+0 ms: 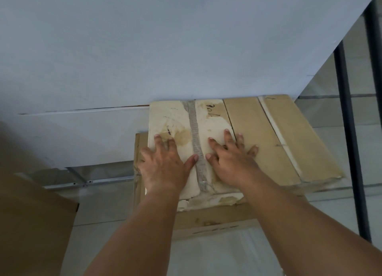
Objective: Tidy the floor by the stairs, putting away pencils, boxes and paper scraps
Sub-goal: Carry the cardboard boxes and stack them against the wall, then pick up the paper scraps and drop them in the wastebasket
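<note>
left hand and right hand lay flat, spread, gripping nothing, on top box | stacked on lower box by wall, frame centre | pencils, scraps unseen; stacking looked near done

The pale box is showing matt, stained cardboard; its tape strip is looking woven and rough; the floor tiles are shining glossy; the wall is looking smooth and matt.

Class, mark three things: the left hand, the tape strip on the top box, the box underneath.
left hand (pixel 163 169), head view, back of hand
tape strip (pixel 193 126), head view, its middle
box underneath (pixel 206 220), head view, bare front part
</note>
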